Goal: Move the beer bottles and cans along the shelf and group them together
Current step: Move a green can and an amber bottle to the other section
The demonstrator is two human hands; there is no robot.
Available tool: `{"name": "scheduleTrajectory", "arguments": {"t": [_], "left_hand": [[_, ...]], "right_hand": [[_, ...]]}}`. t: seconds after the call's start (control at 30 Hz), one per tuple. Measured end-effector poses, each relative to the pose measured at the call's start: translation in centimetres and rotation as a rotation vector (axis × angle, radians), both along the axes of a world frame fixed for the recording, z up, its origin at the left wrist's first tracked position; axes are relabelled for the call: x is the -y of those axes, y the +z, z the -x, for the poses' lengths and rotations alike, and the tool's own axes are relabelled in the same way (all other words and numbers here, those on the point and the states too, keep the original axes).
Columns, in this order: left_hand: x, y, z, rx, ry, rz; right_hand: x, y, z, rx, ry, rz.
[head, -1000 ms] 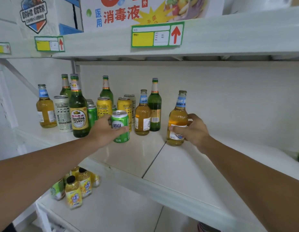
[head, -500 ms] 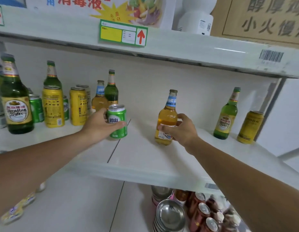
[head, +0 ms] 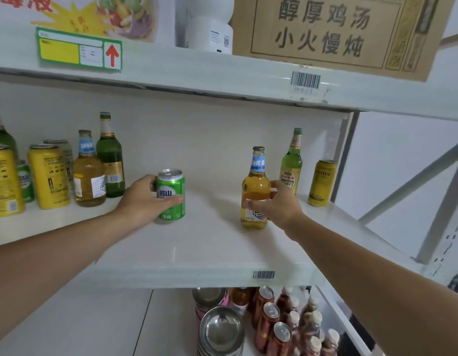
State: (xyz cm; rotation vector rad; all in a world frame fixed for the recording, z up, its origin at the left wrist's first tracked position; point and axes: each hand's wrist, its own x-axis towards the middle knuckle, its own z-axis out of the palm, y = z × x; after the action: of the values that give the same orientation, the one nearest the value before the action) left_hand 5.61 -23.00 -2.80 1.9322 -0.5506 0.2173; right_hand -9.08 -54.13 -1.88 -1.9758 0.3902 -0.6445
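Both held drinks have travelled rightward along the white shelf [head: 210, 253], away from the cluster at left. Left hand [head: 143, 201] wraps the green aluminium can [head: 170, 196]; right hand [head: 276, 205] curls round the amber glass bottle [head: 256, 186], near the green bottle [head: 291, 163] and gold can [head: 322, 182].

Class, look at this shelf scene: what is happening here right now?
A person is sorting drinks on a white shelf. The left hand grips a green beer can, and the right hand grips an amber beer bottle with a blue neck label, both standing in the open middle stretch. A cluster of bottles and yellow cans stands to the left; a green bottle and a gold can stand at the right end.
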Motion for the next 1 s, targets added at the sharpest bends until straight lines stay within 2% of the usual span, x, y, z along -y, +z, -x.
{"name": "scheduleTrajectory", "arguments": {"t": [0.17, 0.3, 0.57, 0.73, 1.0], "left_hand": [[4.4, 1.3, -0.7, 0.031, 0.028, -0.028], [7.1, 1.5, -1.8, 0.005, 0.079, 0.022], [10.3, 0.6, -4.5, -0.032, 0.126, -0.013], [12.1, 0.6, -5.8, -0.064, 0.126, 0.02], [16.0, -0.6, -7.4, -0.071, 0.07, -0.028]], "right_hand": [[4.0, 0.4, -2.3, -0.057, 0.028, -0.011], [5.9, 0.3, -5.0, -0.041, 0.026, -0.007], [9.3, -0.3, -10.6, -0.025, 0.007, 0.081], [11.0, -0.8, -13.1, -0.016, 0.018, 0.053], [11.9, -1.7, -13.9, 0.001, 0.006, 0.137]]}}
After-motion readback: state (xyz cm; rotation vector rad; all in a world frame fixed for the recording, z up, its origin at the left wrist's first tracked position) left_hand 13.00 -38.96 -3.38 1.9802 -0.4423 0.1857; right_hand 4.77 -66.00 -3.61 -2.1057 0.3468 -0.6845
